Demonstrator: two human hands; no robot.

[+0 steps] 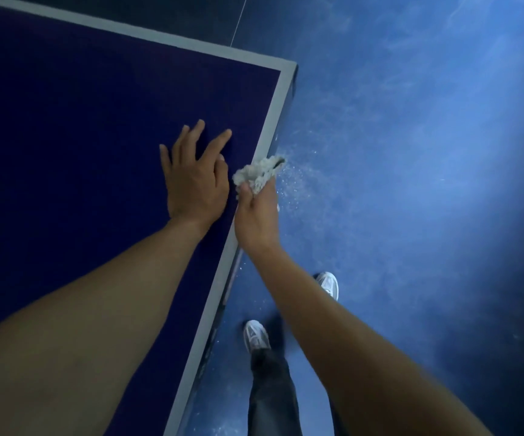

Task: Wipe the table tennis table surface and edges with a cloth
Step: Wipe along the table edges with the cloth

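Cloth (256, 177), pale and bunched, is pinched in the right hand (256, 221), whose fingers curl round it and hold it against the grey-lined edge of the table (65, 152), some way back from the corner. The left hand (196, 184) lies flat on the dark blue top just beside it, fingers straight and spread, holding nothing. Pale specks (295, 184) show off the edge near the cloth. Below, white shoes (256, 336) stand on the blue floor (411, 215).
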